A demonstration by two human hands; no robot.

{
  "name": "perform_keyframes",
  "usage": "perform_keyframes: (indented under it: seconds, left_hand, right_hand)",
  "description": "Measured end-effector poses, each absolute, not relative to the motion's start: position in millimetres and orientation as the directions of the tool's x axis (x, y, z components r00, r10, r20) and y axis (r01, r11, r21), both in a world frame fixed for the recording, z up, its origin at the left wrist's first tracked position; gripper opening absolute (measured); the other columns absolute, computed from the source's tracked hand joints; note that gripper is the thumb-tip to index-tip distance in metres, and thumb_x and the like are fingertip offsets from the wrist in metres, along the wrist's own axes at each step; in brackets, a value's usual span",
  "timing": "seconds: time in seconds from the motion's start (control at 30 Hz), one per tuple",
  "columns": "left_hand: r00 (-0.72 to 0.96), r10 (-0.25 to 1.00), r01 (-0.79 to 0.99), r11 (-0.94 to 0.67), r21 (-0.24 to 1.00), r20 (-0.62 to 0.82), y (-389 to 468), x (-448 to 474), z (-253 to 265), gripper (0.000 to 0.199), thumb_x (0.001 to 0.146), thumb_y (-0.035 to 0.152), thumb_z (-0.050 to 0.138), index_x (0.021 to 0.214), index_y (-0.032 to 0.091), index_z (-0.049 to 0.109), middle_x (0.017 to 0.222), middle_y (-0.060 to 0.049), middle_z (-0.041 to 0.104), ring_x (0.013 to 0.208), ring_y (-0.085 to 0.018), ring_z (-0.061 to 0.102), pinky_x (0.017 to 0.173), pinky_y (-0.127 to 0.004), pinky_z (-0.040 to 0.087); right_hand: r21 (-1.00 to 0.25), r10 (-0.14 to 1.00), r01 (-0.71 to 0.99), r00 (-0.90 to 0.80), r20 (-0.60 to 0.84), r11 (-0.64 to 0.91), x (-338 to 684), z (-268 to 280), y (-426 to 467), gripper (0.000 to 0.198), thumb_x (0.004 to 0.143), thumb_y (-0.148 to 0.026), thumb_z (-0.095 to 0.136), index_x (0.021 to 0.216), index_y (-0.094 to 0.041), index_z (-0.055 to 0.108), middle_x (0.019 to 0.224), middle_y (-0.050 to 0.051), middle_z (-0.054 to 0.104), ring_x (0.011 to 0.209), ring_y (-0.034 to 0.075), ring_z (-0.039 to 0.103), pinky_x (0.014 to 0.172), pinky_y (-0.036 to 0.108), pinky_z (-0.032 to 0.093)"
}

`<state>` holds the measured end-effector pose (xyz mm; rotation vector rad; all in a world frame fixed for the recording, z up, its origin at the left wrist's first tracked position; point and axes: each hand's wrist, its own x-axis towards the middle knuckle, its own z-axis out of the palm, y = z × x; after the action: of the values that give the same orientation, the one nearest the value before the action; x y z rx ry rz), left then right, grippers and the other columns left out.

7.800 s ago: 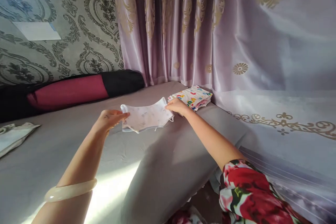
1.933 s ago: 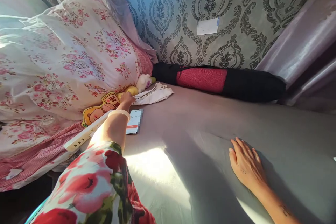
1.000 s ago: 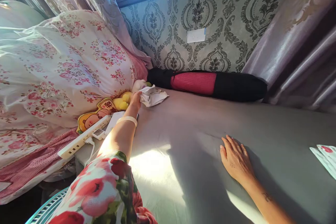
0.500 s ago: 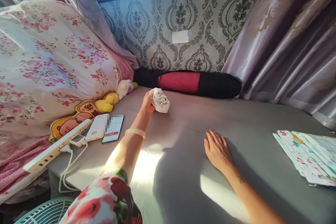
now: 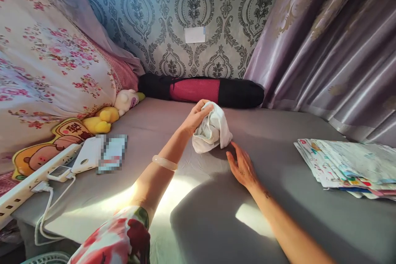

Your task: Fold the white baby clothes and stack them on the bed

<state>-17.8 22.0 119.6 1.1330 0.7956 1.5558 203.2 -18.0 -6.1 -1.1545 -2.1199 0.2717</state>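
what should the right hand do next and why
Probably pinch the white cloth by its lower right edge with the right hand: the left hand alone clearly holds it, crumpled, while the right hand is open, close beside that edge.

chinese characters [image 5: 75,129] on yellow cushion [image 5: 37,157], illegible, phone screen [image 5: 112,153] pixelated

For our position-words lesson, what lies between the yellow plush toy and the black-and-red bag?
In the head view, a white plush toy lies between the yellow toy and the bag.
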Motion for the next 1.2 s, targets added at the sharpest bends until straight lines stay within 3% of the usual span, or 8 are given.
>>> perform_keyframes:
  seconds: [0.13, 0.3, 0.4, 0.53, 0.7, 0.87, 1.03, 1.2]
  left_hand:
    - [0.087, 0.939, -0.140, -0.320, 0.937, 0.333, 5.4, 11.4, 130.9, 0.040, 0.075, 0.051, 0.074, 0.091, 0.019, 0.055, 0.075, 0.005, 0.054, 0.064, -0.008, 0.050, 0.060, -0.019, 0.040]
    - [0.129, 0.919, -0.031, -0.371, 0.928, 0.372, -3.2, 28.7, 128.7, 0.037, 0.080, 0.052, 0.068, 0.087, 0.017, 0.059, 0.076, 0.003, 0.054, 0.069, -0.009, 0.049, 0.062, -0.020, 0.040]
    - [0.073, 0.933, -0.048, -0.351, 0.935, 0.354, 0.0, 28.4, 117.0, 0.038, 0.078, 0.052, 0.071, 0.086, 0.016, 0.061, 0.077, 0.002, 0.056, 0.069, -0.009, 0.050, 0.063, -0.020, 0.041]
    - [-0.036, 0.965, -0.159, -0.264, 0.951, 0.261, 2.7, 21.5, 96.9, 0.039, 0.074, 0.051, 0.074, 0.089, 0.016, 0.065, 0.077, 0.002, 0.059, 0.068, -0.009, 0.053, 0.064, -0.020, 0.043]
    - [-0.080, 0.986, -0.267, -0.164, 0.950, 0.147, -1.3, 11.7, 77.8, 0.047, 0.072, 0.050, 0.077, 0.110, 0.023, 0.066, 0.070, 0.005, 0.058, 0.059, -0.008, 0.051, 0.055, -0.019, 0.040]
    - [-0.031, 0.996, -0.287, -0.093, 0.953, 0.088, -4.7, 4.7, 76.0, 0.043, 0.068, 0.050, 0.080, 0.096, 0.019, 0.072, 0.075, 0.001, 0.064, 0.059, -0.008, 0.053, 0.055, -0.020, 0.039]
    - [0.101, 0.994, -0.233, -0.012, 0.972, 0.036, -13.2, -2.5, 86.6, 0.043, 0.065, 0.042, 0.083, 0.101, 0.019, 0.071, 0.084, -0.002, 0.067, 0.065, -0.011, 0.058, 0.060, -0.022, 0.044]
    - [0.138, 0.986, -0.122, -0.073, 0.990, 0.090, -19.9, -4.3, 92.2, 0.039, 0.067, 0.029, 0.080, 0.104, 0.021, 0.071, 0.098, -0.003, 0.066, 0.070, -0.010, 0.059, 0.066, -0.022, 0.046]
  right_hand:
    - [-0.614, 0.863, 0.615, -0.262, 0.432, 0.495, 199.9, 4.8, -22.9, 0.063, 0.089, -0.058, 0.052, 0.135, -0.016, 0.045, 0.123, 0.016, 0.060, 0.114, 0.031, 0.057, 0.093, 0.045, 0.048]
    - [-0.709, 0.872, 0.559, -0.055, 0.486, 0.430, 202.1, 7.1, -19.4, 0.053, 0.089, -0.060, 0.052, 0.119, -0.016, 0.054, 0.110, 0.014, 0.061, 0.102, 0.029, 0.059, 0.087, 0.042, 0.049]
    - [-0.685, 0.833, 0.534, -0.070, 0.548, 0.495, 208.1, 7.3, -14.7, 0.042, 0.092, -0.055, 0.049, 0.106, -0.017, 0.058, 0.100, 0.011, 0.061, 0.094, 0.025, 0.058, 0.085, 0.040, 0.049]
    - [-0.683, 0.820, 0.505, -0.094, 0.565, 0.529, 214.0, 9.7, -8.6, 0.033, 0.097, -0.044, 0.041, 0.108, -0.018, 0.058, 0.102, 0.012, 0.063, 0.097, 0.024, 0.059, 0.087, 0.038, 0.048]
    - [-0.696, 0.807, 0.487, -0.031, 0.590, 0.528, 224.8, 19.6, 3.4, 0.034, 0.090, -0.028, 0.037, 0.111, -0.018, 0.063, 0.112, 0.014, 0.064, 0.108, 0.024, 0.058, 0.096, 0.040, 0.045]
    - [-0.819, 0.899, 0.445, 0.068, 0.433, 0.361, 246.0, 46.1, 11.5, 0.045, 0.083, -0.031, 0.043, 0.119, -0.015, 0.064, 0.098, 0.009, 0.068, 0.075, 0.020, 0.059, 0.072, 0.035, 0.049]
    - [-0.879, 0.928, 0.367, 0.094, 0.360, 0.304, 260.7, 77.2, 7.5, 0.043, 0.078, -0.035, 0.051, 0.113, -0.016, 0.069, 0.082, 0.003, 0.066, 0.058, 0.013, 0.047, 0.053, 0.024, 0.037]
    - [-0.919, 0.959, 0.338, 0.121, 0.256, 0.202, 262.6, 97.9, -0.3, 0.037, 0.071, -0.036, 0.052, 0.095, -0.016, 0.072, 0.061, -0.002, 0.056, 0.050, 0.011, 0.041, 0.045, 0.022, 0.029]
